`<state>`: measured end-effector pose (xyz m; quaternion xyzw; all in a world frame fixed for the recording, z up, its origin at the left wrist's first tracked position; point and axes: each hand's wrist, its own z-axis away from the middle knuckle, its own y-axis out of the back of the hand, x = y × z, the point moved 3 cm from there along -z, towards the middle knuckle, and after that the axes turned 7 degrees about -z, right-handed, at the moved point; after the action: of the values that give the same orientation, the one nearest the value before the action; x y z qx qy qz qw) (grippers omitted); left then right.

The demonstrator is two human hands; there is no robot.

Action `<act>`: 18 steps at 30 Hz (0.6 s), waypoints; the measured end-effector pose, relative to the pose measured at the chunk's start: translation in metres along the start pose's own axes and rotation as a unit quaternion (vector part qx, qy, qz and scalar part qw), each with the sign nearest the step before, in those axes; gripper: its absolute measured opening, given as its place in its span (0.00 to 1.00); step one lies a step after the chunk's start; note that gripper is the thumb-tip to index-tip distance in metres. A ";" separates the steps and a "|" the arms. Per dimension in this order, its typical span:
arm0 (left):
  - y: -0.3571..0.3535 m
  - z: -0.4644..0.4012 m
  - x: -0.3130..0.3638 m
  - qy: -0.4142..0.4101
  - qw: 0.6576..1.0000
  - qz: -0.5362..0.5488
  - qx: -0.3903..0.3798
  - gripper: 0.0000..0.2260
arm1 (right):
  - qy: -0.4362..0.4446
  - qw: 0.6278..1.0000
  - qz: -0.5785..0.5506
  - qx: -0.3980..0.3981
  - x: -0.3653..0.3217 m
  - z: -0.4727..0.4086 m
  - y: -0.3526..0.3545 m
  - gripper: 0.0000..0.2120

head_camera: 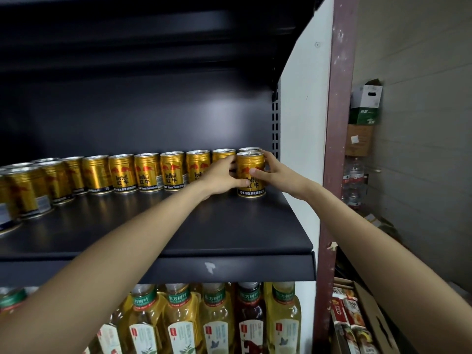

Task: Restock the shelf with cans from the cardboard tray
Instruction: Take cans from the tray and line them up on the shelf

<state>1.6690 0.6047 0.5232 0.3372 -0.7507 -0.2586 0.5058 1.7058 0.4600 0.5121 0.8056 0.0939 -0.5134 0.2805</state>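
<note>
Nearest, below the shelf (229, 226): bottled teas (217, 318). On the shelf's dark, smooth deck, at its right end: front can (250, 175), clasped by both grips, left hand (224, 177) and right hand (274, 172), round the side wall. Probably full and weighty, rigid, slick; best held mid-body. Behind and leftward: row of cans (148, 172). Beyond the shelf's right post: stacked cartons (365, 106). Cardboard tray not identifiable.

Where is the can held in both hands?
The held can stands at the shelf's right end, in front of the back row's last can.
</note>
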 end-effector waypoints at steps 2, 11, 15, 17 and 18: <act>0.001 -0.001 0.000 0.011 1.000 -0.021 -0.005 0.35 | -0.008 1.000 0.003 0.002 -0.002 0.002 -0.001 0.36; 0.039 0.054 0.028 -0.028 0.999 0.002 0.042 0.24 | 0.080 0.979 0.163 0.094 -0.046 0.053 0.002 0.29; 0.055 0.128 0.045 -0.147 0.984 0.033 0.098 0.11 | 0.198 0.942 0.210 0.169 -0.081 0.110 -0.022 0.14; 0.059 0.173 0.047 -0.199 0.967 -0.003 0.160 0.07 | 0.238 0.927 0.219 0.192 -0.094 0.141 -0.048 0.11; 0.059 0.195 0.044 -0.224 0.954 -0.038 0.194 0.07 | 0.250 0.920 0.223 0.204 -0.098 0.156 -0.064 0.10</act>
<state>1.4612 0.6181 0.5231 0.3906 -0.8671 -0.1957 0.2393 1.5121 0.4409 0.5262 0.9475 -0.1283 -0.2275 0.1847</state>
